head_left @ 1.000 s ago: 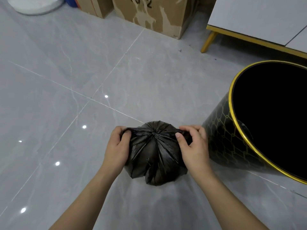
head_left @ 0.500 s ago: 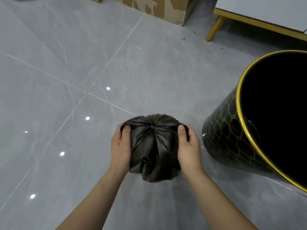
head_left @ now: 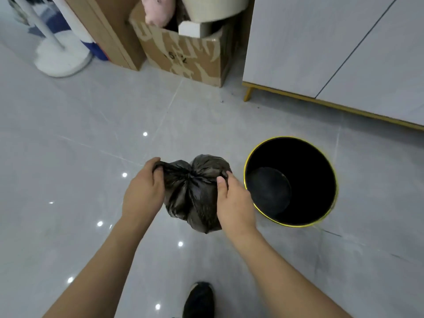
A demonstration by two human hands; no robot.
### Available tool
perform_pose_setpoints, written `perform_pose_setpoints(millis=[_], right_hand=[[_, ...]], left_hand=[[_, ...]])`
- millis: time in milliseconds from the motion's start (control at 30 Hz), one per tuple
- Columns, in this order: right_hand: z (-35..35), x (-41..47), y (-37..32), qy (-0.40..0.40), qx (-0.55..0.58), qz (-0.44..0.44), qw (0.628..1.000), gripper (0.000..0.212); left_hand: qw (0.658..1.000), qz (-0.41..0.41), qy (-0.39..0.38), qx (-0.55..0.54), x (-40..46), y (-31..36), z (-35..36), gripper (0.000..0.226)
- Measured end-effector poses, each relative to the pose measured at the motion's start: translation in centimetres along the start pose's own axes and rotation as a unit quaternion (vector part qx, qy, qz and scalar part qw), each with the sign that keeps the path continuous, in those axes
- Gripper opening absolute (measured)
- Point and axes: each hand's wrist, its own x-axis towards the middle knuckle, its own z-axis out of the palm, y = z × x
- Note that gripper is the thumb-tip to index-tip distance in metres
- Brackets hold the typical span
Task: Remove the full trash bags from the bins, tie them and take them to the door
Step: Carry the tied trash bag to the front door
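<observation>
Left hand (head_left: 142, 193) and right hand (head_left: 234, 200) each pinch the trash bag (head_left: 192, 193) over grey floor tiles (head_left: 68, 157); bin (head_left: 290, 180) just right.

Trash bag (head_left: 195, 193) hanging between left hand (head_left: 142, 193) and right hand (head_left: 236, 203), above the floor (head_left: 68, 157). Bin (head_left: 290, 182) standing just right of it. Cardboard box (head_left: 183, 51) sitting behind, cabinet (head_left: 332, 47) to its right, shoe (head_left: 198, 299) nearest the camera.

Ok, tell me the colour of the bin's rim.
Gold-yellow rim on a black bin, seen best in the head view.
</observation>
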Motion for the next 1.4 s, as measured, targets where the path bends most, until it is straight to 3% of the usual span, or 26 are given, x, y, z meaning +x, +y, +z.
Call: perform_pose_setpoints(millis=[100, 167, 233, 333, 467, 600, 667, 767, 967, 1233, 1400], right_hand=[[-8.9, -3.2, -5.8, -0.035, -0.159, -0.024, 0.986, 0.048], [-15.8, -5.5, -9.6, -0.085, -0.281, -0.03, 0.955, 0.05], [-23.3, -8.2, -13.2, -0.13, -0.33, -0.019, 0.935, 0.04], [-34.0, -13.3, -17.6, -0.149, -0.274, 0.019, 0.95, 0.029], [-44.3, -20.2, -21.3, -0.097, -0.163, 0.065, 0.98, 0.042], [-51.1, -24.3, -23.3, -0.001, -0.073, 0.008, 0.997, 0.052], [-54.2, -25.2, -23.6, 0.079, -0.038, -0.033, 0.996, 0.05], [-58.5, -25.8, -23.3, 0.136, -0.033, -0.048, 0.989, 0.051], [-62.6, -28.6, -20.0, 0.181, -0.066, 0.086, 0.978, 0.019], [-64.5, -33.4, -15.8, 0.262, -0.068, 0.218, 0.938, 0.025], [-65.8, -39.1, -12.4, 0.345, 0.016, 0.3, 0.889, 0.031]], left_hand=[[1.0, -0.001, -0.007, -0.004, -2.6, 7.9, -6.6, 0.032], [0.999, 0.001, -0.034, -0.018, -4.7, 13.7, -10.8, 0.027], [0.998, 0.012, -0.06, -0.033, -7.1, 20.1, -15.1, 0.027], [0.995, 0.036, -0.086, -0.046, -11.2, 29.8, -21.6, 0.028], [0.991, 0.077, -0.089, -0.07, -17.0, 40.8, -29.0, 0.024], [0.983, 0.134, -0.083, -0.092, -21.4, 48.5, -33.2, 0.023], [0.976, 0.169, -0.084, -0.112, -23.0, 51.2, -33.8, 0.022], [0.959, 0.192, -0.108, -0.18, -25.2, 55.2, -33.3, 0.024], [0.928, 0.172, -0.219, -0.247, -27.9, 60.2, -30.2, 0.023], [0.891, 0.262, -0.353, -0.117, -29.3, 63.5, -22.3, 0.026], [0.851, 0.332, -0.405, -0.041, -34.3, 65.4, -17.2, 0.031]])
